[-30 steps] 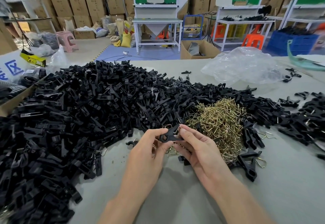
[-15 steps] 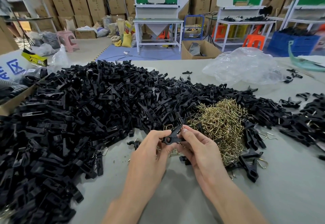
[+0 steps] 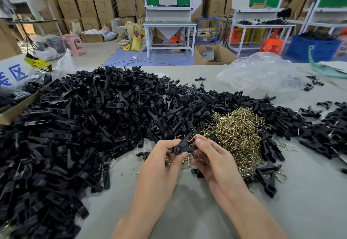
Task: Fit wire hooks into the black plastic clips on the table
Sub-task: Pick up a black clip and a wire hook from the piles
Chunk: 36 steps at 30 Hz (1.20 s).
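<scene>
Two hands on one clip (image 3: 181,147), I noted: left hand (image 3: 159,163) pinched ring end, right hand (image 3: 216,161) pinched other end, hook (image 3: 194,137) by its forefinger. Hook pile (image 3: 236,131) just beyond right hand.

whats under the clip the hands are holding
Loose wire hooks on the table show below the black clip; the left hand and right hand gripping it hide the rest.

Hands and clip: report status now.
Left hand and right hand both pinching one black clip. Wire hook at its upper end, seating unclear. Nothing in the way; hook heap just behind.
</scene>
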Available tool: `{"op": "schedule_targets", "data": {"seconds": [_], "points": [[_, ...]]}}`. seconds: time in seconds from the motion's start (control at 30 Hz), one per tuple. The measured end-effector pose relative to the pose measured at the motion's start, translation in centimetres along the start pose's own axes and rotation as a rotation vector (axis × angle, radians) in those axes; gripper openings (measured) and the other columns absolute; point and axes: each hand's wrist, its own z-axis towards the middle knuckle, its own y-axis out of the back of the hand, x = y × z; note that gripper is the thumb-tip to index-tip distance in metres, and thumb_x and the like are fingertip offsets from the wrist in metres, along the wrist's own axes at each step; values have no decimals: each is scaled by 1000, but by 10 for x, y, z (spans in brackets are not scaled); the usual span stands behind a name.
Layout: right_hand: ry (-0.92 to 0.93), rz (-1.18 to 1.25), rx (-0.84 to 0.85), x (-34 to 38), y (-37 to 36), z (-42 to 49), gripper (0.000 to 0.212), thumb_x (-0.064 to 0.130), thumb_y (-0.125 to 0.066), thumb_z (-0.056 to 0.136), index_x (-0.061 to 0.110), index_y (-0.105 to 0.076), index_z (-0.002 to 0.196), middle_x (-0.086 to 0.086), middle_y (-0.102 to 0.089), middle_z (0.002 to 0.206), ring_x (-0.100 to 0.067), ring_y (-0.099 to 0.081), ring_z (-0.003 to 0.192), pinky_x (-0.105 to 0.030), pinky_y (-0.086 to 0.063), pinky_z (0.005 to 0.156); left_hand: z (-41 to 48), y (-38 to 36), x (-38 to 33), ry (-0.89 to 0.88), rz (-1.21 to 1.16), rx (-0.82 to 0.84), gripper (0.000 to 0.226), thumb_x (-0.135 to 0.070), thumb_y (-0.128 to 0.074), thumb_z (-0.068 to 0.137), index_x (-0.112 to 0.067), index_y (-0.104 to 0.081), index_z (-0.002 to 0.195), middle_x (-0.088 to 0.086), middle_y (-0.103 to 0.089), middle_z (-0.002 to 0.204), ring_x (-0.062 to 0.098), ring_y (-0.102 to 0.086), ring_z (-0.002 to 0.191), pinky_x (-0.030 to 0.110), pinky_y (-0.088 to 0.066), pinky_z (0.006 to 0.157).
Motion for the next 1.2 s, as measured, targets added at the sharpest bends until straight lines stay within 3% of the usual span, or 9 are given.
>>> {"op": "schedule_targets", "data": {"seconds": [0.07,0.2,0.3,0.43,0.57,0.77,0.93,1.03,1.2], "points": [[-12,20,32,0,3,2,36,33,-81,63,23,-81,96,2,-64,69,-8,-62,57,-23,-53,57,0,0,0,2,-8,-3,31,-48,-65,86,-64,-48,106,-28,-59,95,-1,-60,84,6,-42,67],[33,16,28,0,5,6,28,27,-80,65,20,-83,91,2,-69,74,-4,-62,60,-20,-56,61,0,1,-1,-21,0,0,25,-59,-55,83,-64,-47,106,-30,-60,95,-2,-60,84,5,-42,68],[76,-36,-1,0,6,7,12,17,-78,77,21,-83,87,5,-73,77,-1,-63,64,-17,-55,62,0,1,-2,-30,12,9,25,-58,-55,84,-64,-46,106,-31,-59,97,-3,-60,85,3,-41,67],[110,-108,-8,0,6,5,14,13,-74,86,24,-83,88,4,-73,79,-3,-63,65,-19,-54,65,1,2,-3,-28,-5,11,25,-58,-55,83,-63,-47,106,-28,-60,96,-1,-60,86,4,-41,68],[190,-257,-3,3,10,3,11,21,-75,87,29,-81,92,3,-74,81,-6,-62,67,-18,-52,62,1,4,-3,-32,-12,12,25,-59,-55,83,-61,-48,107,-28,-61,96,-2,-60,85,5,-41,68],[176,-193,79,5,10,3,20,31,-79,73,25,-80,92,2,-74,89,-8,-64,78,-24,-53,75,1,4,-2,-24,-6,21,25,-60,-54,83,-58,-49,108,-26,-61,96,-1,-60,85,6,-42,67],[208,-279,116,6,15,4,31,34,-76,76,35,-76,107,7,-66,79,-8,-65,76,-20,-55,73,2,6,0,-20,13,38,25,-61,-52,84,-62,-47,108,-28,-61,98,-2,-61,87,6,-42,68],[203,-382,142,11,18,4,31,41,-76,74,41,-77,104,7,-75,87,-3,-67,76,-15,-53,68,2,7,0,-27,17,47,24,-60,-53,84,-63,-46,107,-29,-60,99,-3,-61,86,8,-43,68],[98,-381,150,13,25,7,44,53,-85,64,33,-78,102,0,-77,100,-18,-65,83,-31,-56,67,1,8,-3,-46,32,68,23,-62,-50,85,-64,-45,107,-30,-59,100,-1,-60,87,8,-43,70]]}}
